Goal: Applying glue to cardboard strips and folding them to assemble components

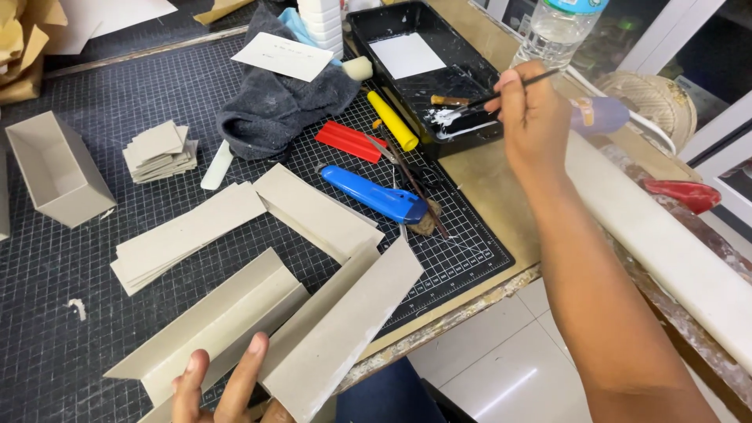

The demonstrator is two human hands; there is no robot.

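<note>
Grey cardboard frame (313, 313), left hand (219, 388)

Brush (501, 92) tip in tray (470, 66) behind cutter (374, 193); folded card (313, 329) nearest, on mat (70, 258); open box (55, 168) far left.
</note>
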